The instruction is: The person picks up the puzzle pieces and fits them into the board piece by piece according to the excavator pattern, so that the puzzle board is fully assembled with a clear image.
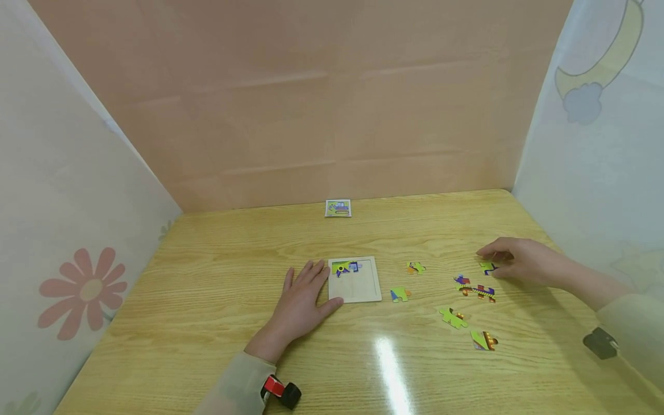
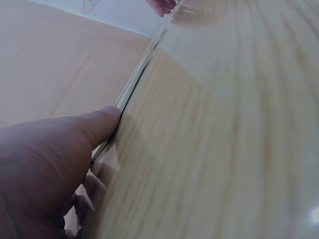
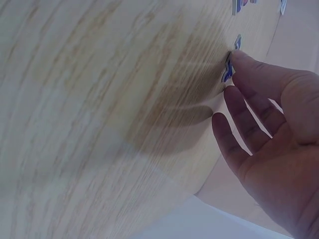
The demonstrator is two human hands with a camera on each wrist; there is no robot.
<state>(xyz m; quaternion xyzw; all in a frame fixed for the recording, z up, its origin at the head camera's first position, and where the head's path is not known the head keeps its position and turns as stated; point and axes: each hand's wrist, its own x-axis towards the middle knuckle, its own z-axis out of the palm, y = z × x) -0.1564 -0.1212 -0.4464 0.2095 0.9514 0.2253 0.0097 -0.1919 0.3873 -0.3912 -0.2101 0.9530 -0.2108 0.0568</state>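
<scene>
On the table, a square wooden puzzle tray (image 1: 355, 288) has a few joined pieces (image 1: 342, 268) along its top left. My left hand (image 1: 301, 302) lies flat with its fingers at the tray's left edge and its thumb at the lower left corner. In the left wrist view that thumb (image 2: 102, 122) touches the tray's side. Over on the right, my right hand (image 1: 521, 260) reaches around a green and dark blue puzzle piece (image 1: 487, 267). The thumb (image 3: 246, 59) is right at the piece, while the forefinger stands apart from it in the head view.
Between the tray and my right hand lie several loose pieces: a green and blue one (image 1: 400, 294), a small one (image 1: 416, 267), a joined strip (image 1: 477, 291), a green one (image 1: 453, 317) and a striped one (image 1: 483, 340). A picture card (image 1: 338, 208) sits near the back wall.
</scene>
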